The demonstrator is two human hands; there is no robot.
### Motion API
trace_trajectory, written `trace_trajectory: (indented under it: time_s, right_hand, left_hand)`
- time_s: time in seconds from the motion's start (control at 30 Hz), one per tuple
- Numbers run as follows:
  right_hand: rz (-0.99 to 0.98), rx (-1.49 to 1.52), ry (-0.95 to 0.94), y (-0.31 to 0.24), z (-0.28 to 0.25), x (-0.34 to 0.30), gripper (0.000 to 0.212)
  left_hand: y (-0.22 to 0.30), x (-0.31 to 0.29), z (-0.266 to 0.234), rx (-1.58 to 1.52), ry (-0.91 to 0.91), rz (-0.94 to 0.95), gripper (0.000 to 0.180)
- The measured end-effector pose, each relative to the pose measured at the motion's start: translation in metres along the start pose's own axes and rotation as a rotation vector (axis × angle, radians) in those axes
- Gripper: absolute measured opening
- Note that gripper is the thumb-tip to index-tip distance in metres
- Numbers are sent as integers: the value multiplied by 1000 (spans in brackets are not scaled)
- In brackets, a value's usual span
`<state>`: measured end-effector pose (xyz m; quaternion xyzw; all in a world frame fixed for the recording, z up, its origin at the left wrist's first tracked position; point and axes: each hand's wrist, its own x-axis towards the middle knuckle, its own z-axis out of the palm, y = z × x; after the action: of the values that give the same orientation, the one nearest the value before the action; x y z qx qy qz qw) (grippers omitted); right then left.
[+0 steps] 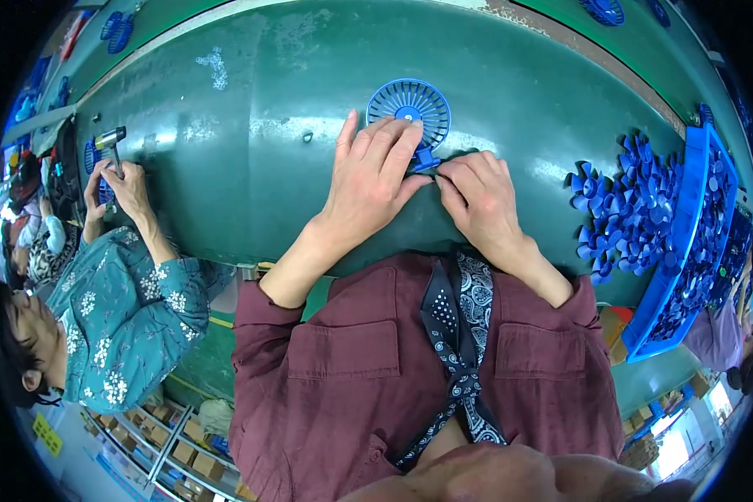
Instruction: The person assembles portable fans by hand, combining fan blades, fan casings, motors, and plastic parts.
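A round blue fan guard [436, 102] with radial slats lies on the green work surface in front of me. From its near side juts a short blue neck piece [427, 159]. My left hand [366, 177] lies over the guard's near left part, fingers on its centre and thumb by the neck, gripping it against the surface. Beside the neck's right end, my right hand [487, 201] is closed in a pinch of thumb and forefinger. What sits between those fingertips is hidden or too small to name.
Many blue fan blades [632, 205] are heaped on the right, beside a blue crate [686, 243] holding more. On the left a co-worker [130, 309] grips a hammer [110, 140] over blue parts. A raised rail [586, 52] borders the far side of the green surface.
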<state>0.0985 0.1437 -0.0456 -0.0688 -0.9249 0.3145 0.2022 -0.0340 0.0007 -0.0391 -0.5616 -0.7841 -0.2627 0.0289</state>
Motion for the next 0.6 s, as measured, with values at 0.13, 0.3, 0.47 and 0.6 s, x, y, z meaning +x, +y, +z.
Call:
trace_trajectory:
  time_s: [0.13, 0.3, 0.47, 0.6]
  right_hand:
    - [-11, 28, 9, -6, 0, -1, 14]
    - [-8, 42, 0, -6, 2, -7, 13]
    - [4, 40, 16, -5, 3, -10, 13]
    - [28, 68, 1, -6, 3, -12, 15]
  left_hand:
    - [-6, -4, 5, -27, 18, -12, 69]
    - [-3, -1, 2, -162, 88, -61, 67]
    - [-1, 0, 1, -66, 24, -50, 57]
    - [-5, 5, -2, -96, -3, -90, 43]
